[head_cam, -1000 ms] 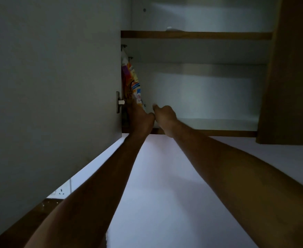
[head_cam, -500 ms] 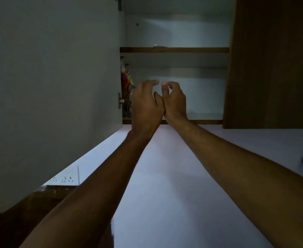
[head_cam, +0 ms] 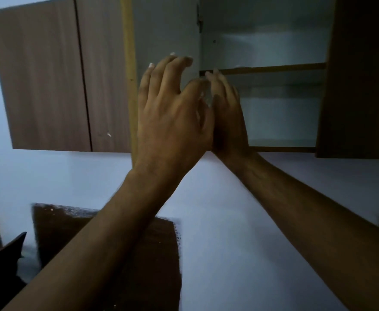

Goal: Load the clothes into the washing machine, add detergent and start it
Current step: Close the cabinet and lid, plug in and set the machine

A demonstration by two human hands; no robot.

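Observation:
My left hand [head_cam: 172, 115] and my right hand [head_cam: 228, 117] are raised side by side in front of an open wall cabinet [head_cam: 280, 117], and their inner edges touch. The fingers of both are loosely bent, and I see nothing held in either. The cabinet's lower compartment and the wooden shelf [head_cam: 273, 68] above it look bare where they show. My hands cover the cabinet's lower left corner. No detergent, clothes or washing machine are in view.
The cabinet's left door [head_cam: 166, 30] stands open with its pale inner face toward me, and its dark right door [head_cam: 361, 75] is open too. Closed wooden cabinet doors [head_cam: 49, 75] hang to the left. A dark brown panel [head_cam: 107, 250] lies below against the white wall [head_cam: 240, 232].
Both hands have drawn back out of the cabinet's lower shelf toward me. The colourful packet at the cabinet's left side is no longer visible. The view has swung left.

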